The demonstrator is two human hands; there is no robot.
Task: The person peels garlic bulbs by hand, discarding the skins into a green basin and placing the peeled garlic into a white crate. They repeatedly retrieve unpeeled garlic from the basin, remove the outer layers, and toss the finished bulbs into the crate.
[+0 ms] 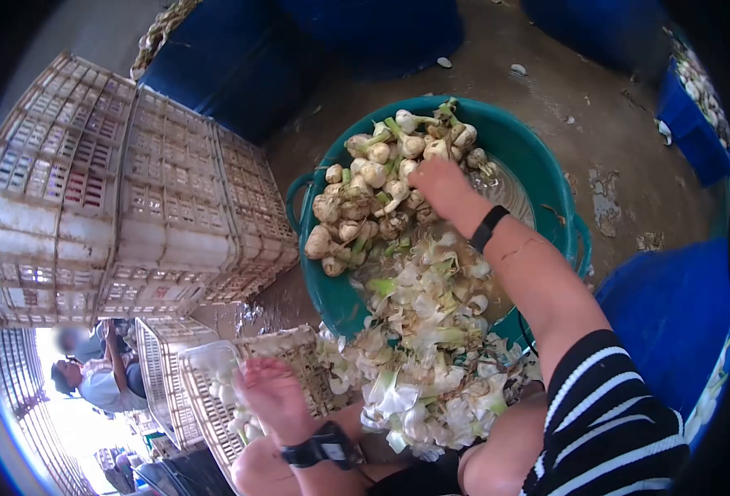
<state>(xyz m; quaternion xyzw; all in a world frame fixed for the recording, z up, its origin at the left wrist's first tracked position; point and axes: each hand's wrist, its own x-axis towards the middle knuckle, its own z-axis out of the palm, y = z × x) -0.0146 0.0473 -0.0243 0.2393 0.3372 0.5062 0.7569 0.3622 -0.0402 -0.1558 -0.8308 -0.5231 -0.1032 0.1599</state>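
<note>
Garlic bulbs [373, 174] with roots and short green stems are heaped in a green tub [350, 310] holding some murky water. My right hand [443, 186] is down on the heap, its fingers curled around a bulb and partly hidden from me. Over the crate at the lower left hovers my left hand [272, 395], fingers apart and nothing visible in them. Beneath it, peeled white garlic [231, 393] lies in the plastic crate [286, 351]. Loose garlic skins [431, 331] cover the tub's near side and spill towards my knees.
Stacked dirty white crates [166, 198] stand at the left. Blue barrels [381, 33] rise behind the tub, and a blue bin [695, 124] with garlic is at the far right. Another blue container [670, 306] sits nearby. Another person [104, 376] is at the far left. The floor [596, 140] is wet.
</note>
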